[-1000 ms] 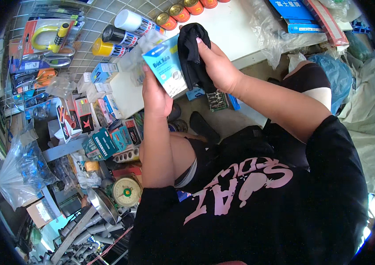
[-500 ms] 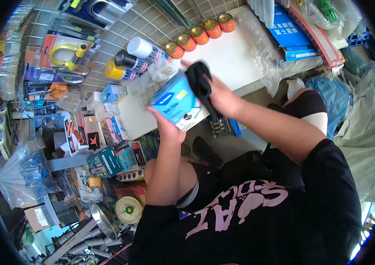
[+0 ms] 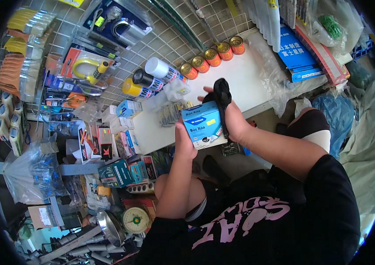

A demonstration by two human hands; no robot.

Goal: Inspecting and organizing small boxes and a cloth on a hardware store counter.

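Observation:
A small blue and white carton [image 3: 201, 125] with a yellow sticker is held up over the edge of the white shelf, its front facing me. My left hand [image 3: 185, 142] is closed around its left side and lower corner, thumb along the front edge. At the other side, my right hand [image 3: 236, 120] grips a bunched black cloth [image 3: 222, 93], which hangs down along the carton's right edge. Some right fingertips show beyond the cloth, behind the carton's top. The rest of those fingers are hidden.
Several orange cans [image 3: 212, 57] line the back of the white shelf [image 3: 152, 139]. Spray cans, one with a white cap [image 3: 156, 67], stand left of them beside clear plastic packets [image 3: 173, 114]. Small boxes [image 3: 128, 108] crowd the left end; a dial scale [image 3: 135, 220] sits lower left.
The carton has turned more upright, its front now squarer to me. My right hand and the cloth have slid from its upper corner down to its right side. The whole view has shifted.

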